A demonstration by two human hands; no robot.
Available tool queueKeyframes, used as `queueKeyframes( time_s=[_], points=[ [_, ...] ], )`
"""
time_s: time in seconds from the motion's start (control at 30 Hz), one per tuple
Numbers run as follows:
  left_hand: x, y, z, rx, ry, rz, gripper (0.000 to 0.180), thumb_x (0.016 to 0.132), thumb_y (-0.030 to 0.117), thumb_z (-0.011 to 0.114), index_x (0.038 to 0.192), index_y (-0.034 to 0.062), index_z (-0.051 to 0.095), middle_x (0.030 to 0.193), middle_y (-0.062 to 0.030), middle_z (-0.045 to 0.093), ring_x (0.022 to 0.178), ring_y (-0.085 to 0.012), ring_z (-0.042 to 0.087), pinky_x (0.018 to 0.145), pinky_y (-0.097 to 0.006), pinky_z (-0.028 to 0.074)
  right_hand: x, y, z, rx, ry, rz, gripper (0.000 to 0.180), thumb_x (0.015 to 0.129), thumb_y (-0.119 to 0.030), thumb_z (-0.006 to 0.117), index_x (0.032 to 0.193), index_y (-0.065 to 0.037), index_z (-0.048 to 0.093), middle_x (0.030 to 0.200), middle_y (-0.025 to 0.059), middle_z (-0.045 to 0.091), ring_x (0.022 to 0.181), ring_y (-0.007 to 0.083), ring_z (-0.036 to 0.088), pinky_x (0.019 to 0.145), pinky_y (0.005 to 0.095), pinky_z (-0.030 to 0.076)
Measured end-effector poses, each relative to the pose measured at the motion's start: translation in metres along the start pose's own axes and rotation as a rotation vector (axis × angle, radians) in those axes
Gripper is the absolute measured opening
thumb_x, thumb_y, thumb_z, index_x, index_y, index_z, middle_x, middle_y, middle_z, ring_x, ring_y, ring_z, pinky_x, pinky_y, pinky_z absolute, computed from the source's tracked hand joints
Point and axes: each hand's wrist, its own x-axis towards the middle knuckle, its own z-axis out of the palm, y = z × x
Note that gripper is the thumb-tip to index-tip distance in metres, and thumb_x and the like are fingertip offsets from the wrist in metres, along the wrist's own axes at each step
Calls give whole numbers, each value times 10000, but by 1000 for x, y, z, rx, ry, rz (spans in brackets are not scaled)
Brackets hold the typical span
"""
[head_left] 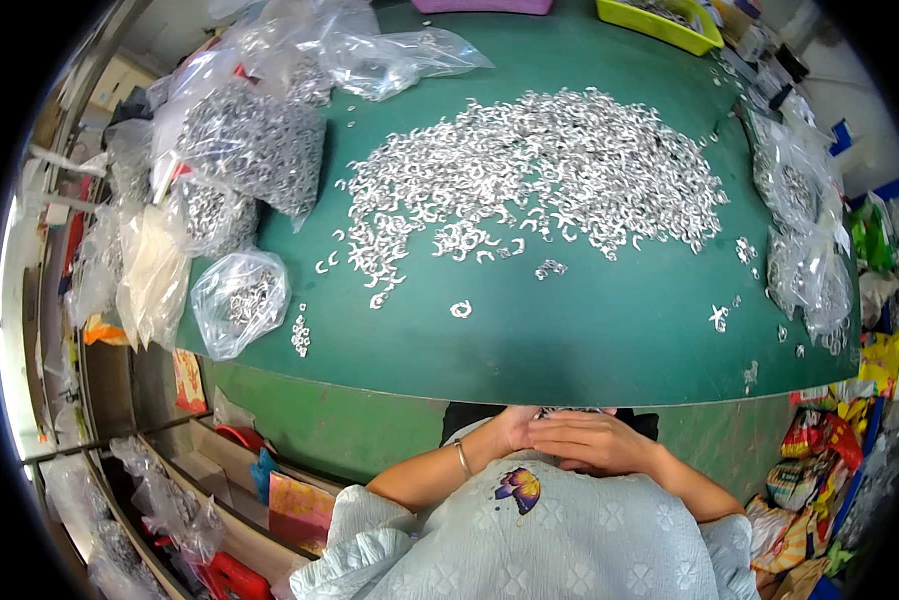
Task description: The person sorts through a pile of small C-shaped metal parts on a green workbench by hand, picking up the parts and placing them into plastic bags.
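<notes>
My left hand (517,428) and my right hand (597,442) meet at my lap, just below the table's near edge. The right hand's fingers lie close together across the left hand, hiding most of the left fingers. A thin strip of small silvery metal pieces (569,410) shows between the hands and the table edge, apparently cupped in them. Beyond them on the green table (569,340) spreads a wide heap of small curved metal pieces (609,150). One metal piece (460,310) lies alone nearer to me, with a small cluster (550,269) behind it.
Clear bags of metal pieces (249,140) crowd the table's left side, with an opened bag (241,305) in front. More bags (809,270) line the right edge. A yellow-green tray (659,28) and a purple tray (484,5) stand at the back. Drawers (209,460) sit lower left.
</notes>
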Motion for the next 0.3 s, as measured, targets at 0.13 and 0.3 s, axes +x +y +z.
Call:
queueKeyframes(
  time_s=[0.13, 0.3],
  points=[
    [2, -5, -38, -158, -6, 67, 374, 1003, 275, 470, 1145, -60, 556, 1127, -224, 626, 1019, -303, 644, 893, -427, 557, 4, -2, -12, 12, 255, -59, 374, 917, -310, 603, 1012, 44, 676, 1023, 170, 676, 942, 312, 670, 778, 419, 522],
    [-36, -4, -54, 97, 318, 240, 286, 971, 223, 560, 1141, -7, 584, 1026, -184, 660, 936, -336, 661, 828, -408, 573, 21, 3, -25, -47, 582, 104, 595, 1002, -450, 390, 905, 56, 687, 856, 172, 690, 761, 325, 675, 684, 415, 499]
  ],
)
